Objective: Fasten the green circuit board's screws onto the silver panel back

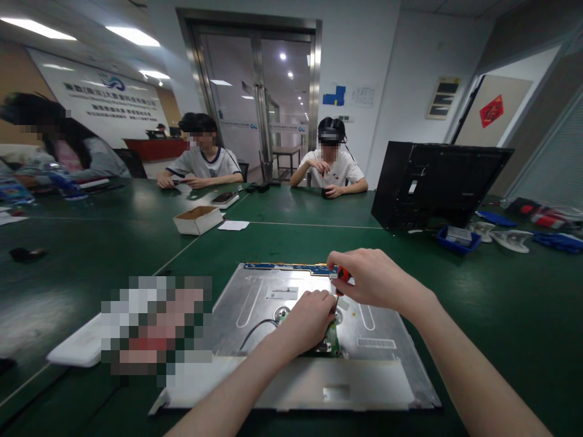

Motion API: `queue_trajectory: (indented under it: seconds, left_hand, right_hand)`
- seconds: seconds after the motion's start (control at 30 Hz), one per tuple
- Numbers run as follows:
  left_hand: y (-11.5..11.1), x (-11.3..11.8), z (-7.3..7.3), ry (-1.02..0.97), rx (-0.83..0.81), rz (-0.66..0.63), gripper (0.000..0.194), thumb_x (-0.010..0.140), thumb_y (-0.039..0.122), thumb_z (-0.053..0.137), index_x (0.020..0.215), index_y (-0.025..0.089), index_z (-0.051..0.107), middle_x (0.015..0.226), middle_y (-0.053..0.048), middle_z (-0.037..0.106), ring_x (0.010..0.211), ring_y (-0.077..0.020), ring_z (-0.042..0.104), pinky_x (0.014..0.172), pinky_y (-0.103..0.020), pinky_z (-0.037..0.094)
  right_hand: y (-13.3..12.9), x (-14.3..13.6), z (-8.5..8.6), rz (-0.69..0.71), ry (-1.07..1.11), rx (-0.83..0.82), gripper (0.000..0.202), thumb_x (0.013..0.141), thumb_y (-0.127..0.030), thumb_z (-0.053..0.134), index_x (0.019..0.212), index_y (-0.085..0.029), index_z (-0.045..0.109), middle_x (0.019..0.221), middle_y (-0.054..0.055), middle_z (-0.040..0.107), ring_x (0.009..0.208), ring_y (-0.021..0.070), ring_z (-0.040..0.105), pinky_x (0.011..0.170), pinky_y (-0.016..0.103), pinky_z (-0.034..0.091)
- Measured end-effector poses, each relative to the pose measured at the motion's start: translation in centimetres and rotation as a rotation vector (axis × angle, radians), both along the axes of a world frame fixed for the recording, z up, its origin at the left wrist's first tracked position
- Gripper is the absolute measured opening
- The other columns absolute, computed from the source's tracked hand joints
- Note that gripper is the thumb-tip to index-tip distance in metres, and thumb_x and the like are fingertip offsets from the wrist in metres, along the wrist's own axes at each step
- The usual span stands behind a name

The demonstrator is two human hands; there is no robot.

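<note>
- Nearest us, the metal-backed panel [385, 325] lies flat on the green desk [282, 240], its pale lower band towards us; nothing visible clamps it, so a sideways push could make it slide.
- Our left hand [312, 312] rests over the green circuit board [336, 347] in the panel's middle, fingers curled near the driver's shaft; we cannot tell whether they pinch it or only steady the board.
- A dark cable [255, 331] arcs out left of that hand; a dragging wrist might snag it and strain its connection.
- Our right hand [362, 276] pinches the red-and-black screwdriver [344, 275] from above, its shaft pointing down to the board. A tilted or poorly seated tip could slip, scratching the board or jabbing our left fingers.
- At the panel's far edge runs a thin blue strip board [285, 267]; a careless knuckle could bend it.
- Farther off stand a white box [195, 223] and a black monitor casing [437, 185], well apart from our hands.
</note>
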State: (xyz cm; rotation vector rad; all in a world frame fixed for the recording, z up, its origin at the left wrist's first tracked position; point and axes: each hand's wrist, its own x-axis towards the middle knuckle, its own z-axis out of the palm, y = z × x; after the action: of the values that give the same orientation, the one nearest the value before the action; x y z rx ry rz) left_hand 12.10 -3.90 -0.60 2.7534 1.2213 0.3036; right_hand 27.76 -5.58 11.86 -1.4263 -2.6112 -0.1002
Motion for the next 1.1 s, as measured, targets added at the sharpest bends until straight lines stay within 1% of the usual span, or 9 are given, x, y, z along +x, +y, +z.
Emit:
queue_trajectory:
  seconds: [0.13,0.3,0.4,0.5,0.6,0.67,0.73,0.9,1.1]
  left_hand:
    - [0.05,0.03,0.01,-0.012,0.003,-0.013,0.009,0.091,0.016,0.049,0.092,0.016,0.057,0.096,-0.009,0.065,0.090,-0.0235,0.060,0.079,-0.035,0.044]
    - [0.07,-0.06,-0.10,0.005,0.007,-0.005,0.007,0.090,0.017,0.050,0.090,0.017,0.057,0.089,-0.007,0.064,0.089,-0.0238,0.060,0.080,-0.035,0.043]
    - [0.05,-0.11,-0.07,-0.004,0.001,-0.012,0.007,0.090,0.017,0.050,0.090,0.017,0.057,0.092,-0.007,0.065,0.089,-0.0236,0.060,0.080,-0.035,0.043]
    - [0.04,-0.09,-0.01,-0.014,-0.011,-0.016,0.009,0.090,0.016,0.049,0.089,0.017,0.057,0.096,-0.008,0.065,0.091,-0.0235,0.060,0.080,-0.035,0.043]
    - [0.06,-0.03,-0.03,-0.015,-0.013,-0.005,0.008,0.090,0.016,0.050,0.087,0.017,0.058,0.094,-0.008,0.065,0.090,-0.0235,0.060,0.079,-0.035,0.043]
    - [0.09,0.00,-0.12,-0.016,-0.011,0.004,0.007,0.089,0.015,0.050,0.087,0.016,0.057,0.092,-0.007,0.065,0.088,-0.0233,0.060,0.078,-0.035,0.043]
    - [0.12,0.01,-0.24,-0.017,-0.002,0.002,0.007,0.089,0.015,0.051,0.087,0.016,0.057,0.092,-0.007,0.065,0.087,-0.0232,0.060,0.078,-0.034,0.043]
    - [0.20,0.00,-0.48,-0.007,0.013,-0.008,0.007,0.091,0.015,0.050,0.089,0.017,0.056,0.094,-0.007,0.065,0.090,-0.0239,0.060,0.080,-0.035,0.043]
    - [0.27,0.05,-0.63,0.005,0.018,-0.008,0.008,0.092,0.016,0.049,0.095,0.016,0.056,0.097,-0.008,0.065,0.093,-0.0250,0.060,0.081,-0.037,0.043]
  right_hand:
    - [-0.34,0.07,0.07,0.063,0.048,-0.031,0.025,0.080,-0.023,0.061,0.104,-0.024,0.055,0.085,0.000,0.068,0.074,0.0159,0.061,0.055,0.025,0.029]
    - [0.06,0.07,-0.23,-0.036,-0.048,0.043,0.020,0.087,-0.043,0.057,0.094,-0.024,0.057,0.075,0.003,0.067,0.066,0.0185,0.061,0.052,0.027,0.024]
    - [0.08,0.05,-0.28,-0.027,-0.041,0.033,0.012,0.087,-0.033,0.056,0.094,-0.024,0.056,0.075,0.002,0.067,0.065,0.0172,0.060,0.052,0.027,0.023]
    - [-0.20,0.06,-0.19,0.052,0.034,-0.013,0.016,0.083,-0.023,0.057,0.098,-0.024,0.054,0.081,0.000,0.069,0.070,0.0155,0.060,0.054,0.025,0.026]
    - [-0.26,0.10,-0.19,0.065,0.030,0.003,0.015,0.083,-0.027,0.059,0.097,-0.025,0.056,0.082,0.000,0.069,0.071,0.0156,0.061,0.054,0.025,0.026]
    - [-0.11,0.13,-0.27,0.028,-0.002,0.037,0.014,0.085,-0.036,0.058,0.094,-0.025,0.059,0.077,0.000,0.069,0.067,0.0161,0.060,0.052,0.026,0.023]
    - [0.07,0.14,-0.38,-0.003,-0.026,0.065,0.015,0.087,-0.039,0.055,0.090,-0.025,0.060,0.073,0.000,0.068,0.064,0.0162,0.060,0.051,0.027,0.021]
    - [0.10,0.07,-0.39,0.023,-0.010,0.070,0.007,0.084,-0.027,0.056,0.091,-0.024,0.059,0.074,0.000,0.068,0.063,0.0142,0.059,0.051,0.026,0.022]
    - [0.05,0.11,-0.26,0.025,-0.003,0.064,0.008,0.084,-0.027,0.056,0.091,-0.024,0.059,0.074,-0.001,0.068,0.064,0.0139,0.059,0.053,0.025,0.023]
